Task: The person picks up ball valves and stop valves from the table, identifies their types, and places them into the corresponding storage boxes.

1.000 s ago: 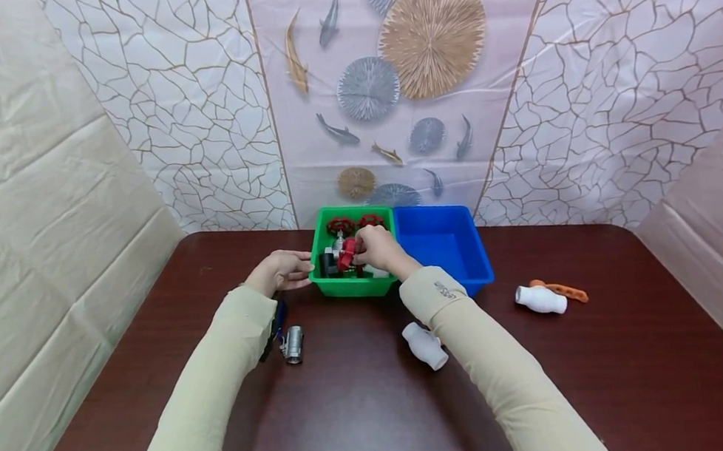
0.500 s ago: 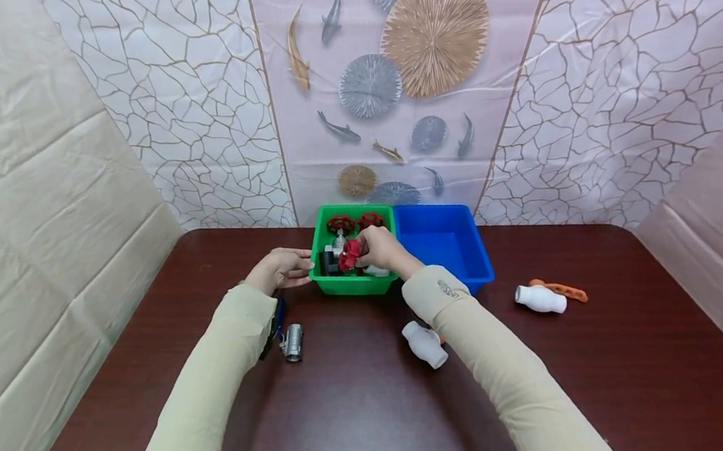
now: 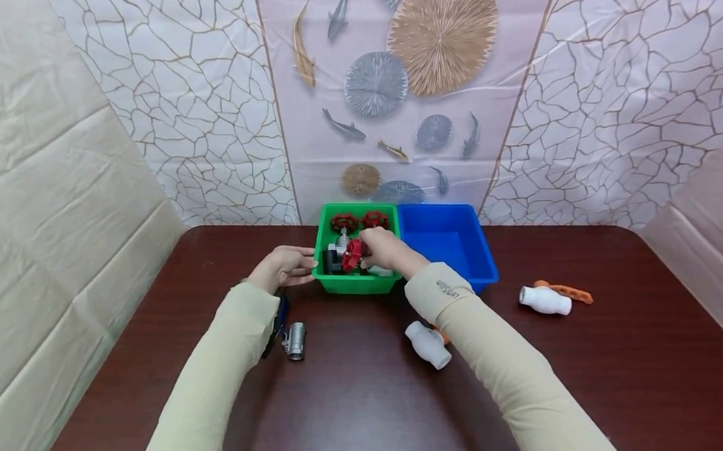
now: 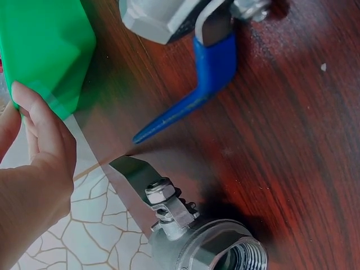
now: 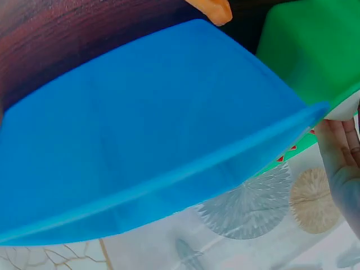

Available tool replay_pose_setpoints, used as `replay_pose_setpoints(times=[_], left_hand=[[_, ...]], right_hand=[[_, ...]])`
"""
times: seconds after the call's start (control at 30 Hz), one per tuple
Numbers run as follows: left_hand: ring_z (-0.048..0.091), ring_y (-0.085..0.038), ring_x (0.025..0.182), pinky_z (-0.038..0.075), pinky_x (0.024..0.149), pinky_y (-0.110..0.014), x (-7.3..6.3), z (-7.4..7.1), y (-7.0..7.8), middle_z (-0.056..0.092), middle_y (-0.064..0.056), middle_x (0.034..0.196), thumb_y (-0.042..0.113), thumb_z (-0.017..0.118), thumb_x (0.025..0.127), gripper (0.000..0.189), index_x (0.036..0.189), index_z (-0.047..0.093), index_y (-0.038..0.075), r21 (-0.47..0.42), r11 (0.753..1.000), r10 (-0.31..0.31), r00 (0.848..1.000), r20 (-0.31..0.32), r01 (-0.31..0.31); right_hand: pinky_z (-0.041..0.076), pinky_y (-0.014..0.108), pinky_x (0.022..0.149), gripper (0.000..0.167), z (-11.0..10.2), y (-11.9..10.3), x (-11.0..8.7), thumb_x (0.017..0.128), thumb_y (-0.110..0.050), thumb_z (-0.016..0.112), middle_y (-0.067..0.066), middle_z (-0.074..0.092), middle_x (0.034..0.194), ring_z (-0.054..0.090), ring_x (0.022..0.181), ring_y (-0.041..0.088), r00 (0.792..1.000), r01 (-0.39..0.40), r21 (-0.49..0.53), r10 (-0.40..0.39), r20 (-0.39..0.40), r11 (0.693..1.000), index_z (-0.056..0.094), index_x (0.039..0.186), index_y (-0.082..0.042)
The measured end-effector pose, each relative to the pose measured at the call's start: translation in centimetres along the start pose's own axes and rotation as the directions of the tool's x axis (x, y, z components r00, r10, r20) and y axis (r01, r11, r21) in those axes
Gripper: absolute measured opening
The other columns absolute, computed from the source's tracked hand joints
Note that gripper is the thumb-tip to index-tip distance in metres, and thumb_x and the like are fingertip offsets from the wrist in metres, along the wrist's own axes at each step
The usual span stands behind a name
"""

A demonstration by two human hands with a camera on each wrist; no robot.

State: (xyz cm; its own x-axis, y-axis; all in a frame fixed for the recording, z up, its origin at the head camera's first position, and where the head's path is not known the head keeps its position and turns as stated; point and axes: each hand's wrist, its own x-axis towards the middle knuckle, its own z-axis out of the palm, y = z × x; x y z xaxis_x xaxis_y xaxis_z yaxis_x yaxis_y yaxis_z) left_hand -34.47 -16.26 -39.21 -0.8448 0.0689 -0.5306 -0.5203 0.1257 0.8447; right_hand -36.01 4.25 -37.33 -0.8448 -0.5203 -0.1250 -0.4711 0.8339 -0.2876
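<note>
My left hand (image 3: 281, 266) pinches the left rim of a green plastic bin (image 3: 353, 286) between thumb and fingers, as the left wrist view shows at close range. Reaching into that bin, my right hand (image 3: 386, 248) grips a valve with a red handwheel (image 3: 352, 255); its lower part is hidden among the other pieces. Behind it in the bin sit two more gate valves with dark red handwheels (image 3: 344, 222). A black fitting (image 3: 332, 261) lies at the left inside, and a white piece (image 3: 380, 271) shows under my right hand.
A blue bin (image 3: 449, 245) adjoins the green one. White ball valves with orange handles lie in front (image 3: 428, 345) and at right (image 3: 546, 300). Near my left forearm are a metal ball valve (image 3: 295, 341) and a blue-handled valve (image 4: 216, 64). A patterned cloth wall (image 3: 209, 124) stands behind.
The red handwheel in my right hand has turned and shifted slightly to the right within the green bin. My left hand stays at the rim. The head view has shifted slightly.
</note>
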Motion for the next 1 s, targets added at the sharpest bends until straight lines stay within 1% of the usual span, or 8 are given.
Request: replay_pose_setpoints(times=[0.3,0.5,0.57,0.6,0.73,0.8,0.9,1.0], left_hand=[[0.059,-0.009,0.074,0.054,0.062,-0.019,-0.1,-0.2,0.3,0.048,-0.013,0.141,-0.002,0.053,0.093,0.050,0.140,0.045,0.008,0.013,1.000,-0.009,1.000,-0.004,0.009],[0.059,-0.009,0.075,0.054,0.064,-0.020,-0.1,-0.1,0.1,0.048,-0.013,0.141,-0.002,0.053,0.093,0.050,0.140,0.045,0.009,0.015,1.000,-0.012,1.000,-0.004,0.012],[0.058,-0.010,0.079,0.055,0.073,-0.022,-0.2,-0.1,0.0,0.049,-0.012,0.140,-0.001,0.053,0.093,0.049,0.140,0.046,0.009,0.018,1.000,-0.013,1.000,-0.007,0.013],[0.059,-0.010,0.078,0.056,0.073,-0.023,0.0,-0.1,0.0,0.056,-0.012,0.133,-0.002,0.055,0.092,0.044,0.134,0.053,0.011,0.007,1.000,-0.015,1.000,-0.015,0.015],[0.060,-0.010,0.082,0.056,0.071,-0.022,0.1,0.0,0.0,0.056,-0.012,0.132,-0.001,0.054,0.092,0.044,0.134,0.053,0.011,0.008,1.000,-0.010,1.000,-0.009,0.010],[0.060,-0.010,0.082,0.054,0.063,-0.020,0.1,0.0,0.0,0.056,-0.013,0.132,-0.001,0.054,0.092,0.044,0.134,0.053,0.011,0.007,1.000,-0.006,1.000,-0.004,0.006],[0.058,-0.011,0.086,0.054,0.065,-0.020,-0.1,0.0,0.1,0.049,-0.014,0.140,-0.001,0.053,0.093,0.049,0.140,0.045,0.008,0.017,1.000,0.000,1.000,0.006,0.000],[0.057,-0.010,0.083,0.054,0.066,-0.020,-0.1,0.0,0.1,0.048,-0.014,0.141,-0.001,0.052,0.093,0.049,0.141,0.044,0.008,0.016,1.000,-0.001,1.000,0.010,0.001]], right_hand=[[0.048,0.032,0.074,0.032,0.2,-0.5,0.1,0.086,-0.015,0.069,0.014,0.062,0.102,0.060,0.092,0.025,1.000,0.006,-0.089,-0.005,0.008,0.996,0.059,0.111,0.000],[0.045,0.027,0.064,0.024,0.5,0.0,0.2,0.085,-0.011,0.070,0.013,0.062,0.093,0.061,0.082,0.023,0.999,-0.021,0.021,0.022,-0.028,1.000,0.061,0.104,0.000],[0.043,0.026,0.061,0.020,0.6,0.2,0.2,0.085,-0.010,0.070,0.013,0.062,0.089,0.060,0.077,0.021,0.999,-0.031,0.049,0.032,-0.034,0.998,0.061,0.100,-0.001],[0.042,0.026,0.060,0.019,0.6,0.3,0.2,0.084,-0.010,0.070,0.012,0.062,0.088,0.060,0.075,0.020,0.999,-0.033,0.058,0.035,-0.036,0.998,0.061,0.099,-0.001],[0.040,0.026,0.060,0.021,0.6,0.7,0.1,0.084,-0.009,0.070,0.010,0.058,0.080,0.055,0.069,0.018,0.998,-0.029,0.103,0.034,-0.053,0.994,0.054,0.096,-0.003],[0.039,0.026,0.059,0.027,0.5,0.9,-0.1,0.084,-0.009,0.070,0.009,0.054,0.076,0.051,0.064,0.017,0.997,-0.017,0.138,0.026,-0.066,0.990,0.048,0.100,-0.003],[0.038,0.027,0.059,0.041,0.4,0.9,-0.1,0.084,-0.006,0.069,0.010,0.052,0.074,0.047,0.059,0.018,0.997,0.030,0.154,-0.019,-0.071,0.988,0.042,0.114,-0.003],[0.042,0.028,0.063,0.054,0.3,1.0,0.1,0.083,-0.003,0.068,0.014,0.061,0.089,0.052,0.068,0.019,0.995,0.094,0.096,-0.088,-0.056,0.991,0.043,0.131,-0.004]])
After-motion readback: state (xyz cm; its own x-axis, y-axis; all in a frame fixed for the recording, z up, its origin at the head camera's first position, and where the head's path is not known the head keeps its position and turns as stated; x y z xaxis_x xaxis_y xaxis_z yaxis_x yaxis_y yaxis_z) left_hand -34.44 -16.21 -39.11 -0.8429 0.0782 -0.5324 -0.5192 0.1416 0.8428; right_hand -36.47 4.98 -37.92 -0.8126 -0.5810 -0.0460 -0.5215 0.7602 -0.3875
